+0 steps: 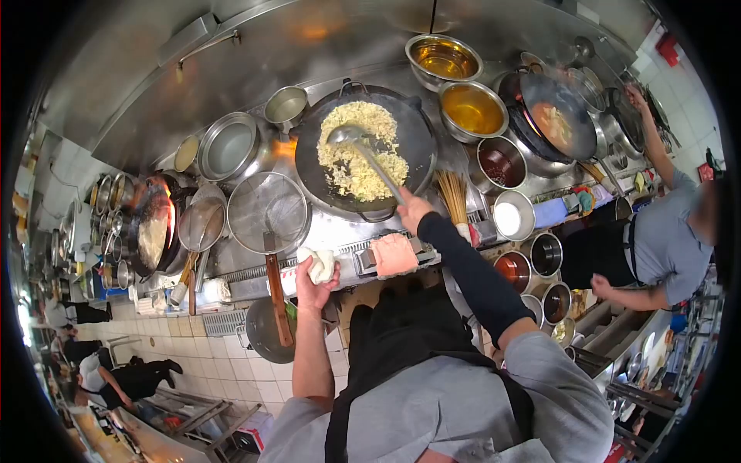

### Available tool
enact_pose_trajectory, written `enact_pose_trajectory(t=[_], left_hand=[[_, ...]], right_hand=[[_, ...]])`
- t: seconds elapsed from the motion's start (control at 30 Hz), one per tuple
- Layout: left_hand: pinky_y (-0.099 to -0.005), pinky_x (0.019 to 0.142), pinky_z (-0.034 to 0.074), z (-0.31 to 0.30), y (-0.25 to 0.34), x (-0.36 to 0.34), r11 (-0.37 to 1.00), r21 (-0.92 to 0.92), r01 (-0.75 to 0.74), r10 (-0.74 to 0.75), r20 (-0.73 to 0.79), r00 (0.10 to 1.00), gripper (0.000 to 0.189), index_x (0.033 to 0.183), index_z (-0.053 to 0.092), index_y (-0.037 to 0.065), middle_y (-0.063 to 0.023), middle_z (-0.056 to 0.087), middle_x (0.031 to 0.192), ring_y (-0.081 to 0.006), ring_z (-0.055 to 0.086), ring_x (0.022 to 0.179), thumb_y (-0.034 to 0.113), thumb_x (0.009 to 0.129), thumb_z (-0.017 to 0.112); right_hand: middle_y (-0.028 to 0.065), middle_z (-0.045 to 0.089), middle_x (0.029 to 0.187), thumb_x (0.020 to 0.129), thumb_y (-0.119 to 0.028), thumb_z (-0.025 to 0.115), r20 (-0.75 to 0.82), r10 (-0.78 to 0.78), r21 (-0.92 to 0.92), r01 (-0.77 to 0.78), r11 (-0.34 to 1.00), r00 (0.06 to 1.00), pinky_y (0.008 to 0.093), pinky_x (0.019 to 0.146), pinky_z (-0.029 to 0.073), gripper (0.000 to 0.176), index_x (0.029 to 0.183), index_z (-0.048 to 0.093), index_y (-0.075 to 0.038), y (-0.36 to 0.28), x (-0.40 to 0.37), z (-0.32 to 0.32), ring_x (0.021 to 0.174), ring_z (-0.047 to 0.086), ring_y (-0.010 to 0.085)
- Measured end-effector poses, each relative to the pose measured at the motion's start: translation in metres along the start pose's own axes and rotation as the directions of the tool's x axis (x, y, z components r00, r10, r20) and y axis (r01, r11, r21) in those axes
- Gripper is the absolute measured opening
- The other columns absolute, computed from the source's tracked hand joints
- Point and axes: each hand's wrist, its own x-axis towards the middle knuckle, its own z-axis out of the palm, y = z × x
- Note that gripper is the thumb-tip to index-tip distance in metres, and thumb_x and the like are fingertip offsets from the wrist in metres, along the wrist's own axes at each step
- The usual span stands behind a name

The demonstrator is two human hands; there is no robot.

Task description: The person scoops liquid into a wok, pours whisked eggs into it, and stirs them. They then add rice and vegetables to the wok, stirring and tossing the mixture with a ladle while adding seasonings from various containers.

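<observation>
Fried rice [357,166] lies in a large black wok [310,154] on the stove. My right hand [414,211] is closed round the handle of a metal ladle [347,135], whose bowl rests in the rice. Below the wok and to its left, my left hand [312,289] is wrapped round a folded white cloth [319,264]. A pink cloth [394,255] lies on the stove's front edge between my hands. Left of the wok sits a round mesh strainer [266,210] with a wooden handle pointing toward me.
Two bowls of yellow liquid [472,108] and a pot of dark red sauce [502,163] stand right of the wok. A bamboo brush [453,193] is beside it. At the right, a co-worker [664,239] stands near a steaming wok [557,123]. Flames rise at a left wok [154,231].
</observation>
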Motion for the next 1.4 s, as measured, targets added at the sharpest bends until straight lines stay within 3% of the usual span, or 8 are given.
enact_pose_trajectory(t=[0.37, 0.63, 0.83, 0.97, 1.03, 1.1, 1.27, 1.4], left_hand=[[-0.0213, 0.044, 0.039, 0.056, -0.032, 0.056, 0.987, -0.054, 0.151, -0.153, -0.037, 0.988, 0.044, 0.115, 0.060, 0.006, -0.0143, 0.065, 0.090, -0.0192, 0.060, 0.069, 0.049, 0.104, 0.062], [-0.0304, 0.048, 0.045, 0.118, -0.066, 0.148, 0.938, 0.107, 0.331, -0.293, -0.269, 0.918, 0.051, 0.113, 0.059, 0.017, -0.0087, 0.062, 0.084, -0.0253, 0.061, 0.066, 0.067, 0.100, 0.054], [-0.0269, 0.044, 0.040, 0.070, -0.083, 0.209, 0.927, 0.120, 0.357, -0.319, -0.252, 0.914, 0.020, 0.105, 0.060, 0.007, -0.0105, 0.062, 0.083, -0.0223, 0.059, 0.062, 0.022, 0.092, 0.064], [-0.0265, 0.045, 0.043, 0.168, -0.069, 0.068, 0.993, 0.008, 0.117, -0.108, -0.342, 0.933, 0.017, 0.107, 0.061, 0.005, -0.0083, 0.064, 0.078, -0.0208, 0.060, 0.060, 0.018, 0.096, 0.060], [-0.0263, 0.046, 0.044, 0.186, -0.046, 0.016, 0.969, -0.036, 0.245, -0.248, -0.151, 0.957, 0.016, 0.107, 0.060, 0.006, -0.0085, 0.065, 0.079, -0.0209, 0.061, 0.061, 0.018, 0.098, 0.059], [-0.0261, 0.047, 0.045, 0.187, -0.038, 0.037, 0.991, -0.103, 0.080, -0.107, -0.290, 0.951, 0.013, 0.105, 0.060, 0.006, -0.0090, 0.065, 0.079, -0.0206, 0.061, 0.062, 0.017, 0.098, 0.058], [-0.0294, 0.041, 0.044, 0.108, -0.123, 0.098, 0.982, 0.168, 0.089, -0.039, -0.280, 0.959, 0.015, 0.103, 0.058, 0.006, -0.0061, 0.061, 0.076, -0.0192, 0.059, 0.054, 0.020, 0.102, 0.056], [-0.0285, 0.041, 0.044, 0.116, -0.133, 0.039, 0.971, 0.197, 0.133, -0.069, -0.303, 0.950, 0.016, 0.107, 0.059, 0.003, -0.0099, 0.064, 0.079, -0.0192, 0.061, 0.056, 0.017, 0.101, 0.054]], right_hand=[[0.0205, 0.070, 0.110, 0.097, -0.006, 0.059, 0.131, -0.007, -0.314, 0.048, 0.948, 0.991, 0.0517, 0.084, 0.054, 0.065, 0.157, 0.043, -0.026, 0.220, -0.137, -0.121, 0.099, 0.068, 0.0407], [0.0270, 0.074, 0.097, 0.096, -0.026, 0.061, 0.054, 0.203, -0.135, -0.194, 0.972, 0.978, 0.0565, 0.084, 0.055, 0.063, 0.154, 0.040, -0.010, 0.079, 0.010, 0.025, 0.094, 0.072, 0.0461], [0.0324, 0.070, 0.103, 0.100, -0.018, 0.055, 0.223, 0.015, 0.014, -0.019, 1.000, 0.975, 0.0594, 0.083, 0.051, 0.059, 0.154, 0.039, -0.001, -0.019, -0.135, -0.052, 0.096, 0.067, 0.0516], [0.0141, 0.064, 0.081, 0.105, -0.017, 0.058, 0.177, -0.172, 0.318, 0.110, 0.942, 0.969, 0.0430, 0.058, 0.054, 0.054, 0.155, 0.041, -0.004, -0.023, -0.211, -0.141, 0.062, 0.065, 0.0237], [0.0022, 0.054, 0.075, 0.107, -0.016, 0.057, 0.671, 0.139, 0.579, -0.632, 0.516, 0.728, 0.0286, 0.042, 0.045, 0.047, 0.152, 0.047, -0.008, -0.059, -0.221, -0.225, 0.053, 0.053, 0.0077], [-0.0025, 0.050, 0.072, 0.108, -0.015, 0.055, 0.707, 0.151, 0.526, -0.657, 0.540, 0.691, 0.0233, 0.034, 0.037, 0.041, 0.149, 0.051, -0.011, -0.042, -0.207, -0.230, 0.046, 0.047, 0.0045], [0.0198, 0.070, 0.078, 0.099, -0.022, 0.063, 0.069, -0.105, 0.178, 0.092, 0.980, 0.992, 0.0498, 0.060, 0.052, 0.044, 0.140, 0.059, -0.005, 0.076, -0.114, -0.078, 0.063, 0.067, 0.0391], [0.0334, 0.068, 0.087, 0.098, -0.019, 0.062, -0.031, -0.017, -0.037, 0.016, 0.999, 0.999, 0.0575, 0.075, 0.052, 0.059, 0.152, 0.045, -0.002, 0.013, -0.137, -0.092, 0.082, 0.067, 0.0519]])
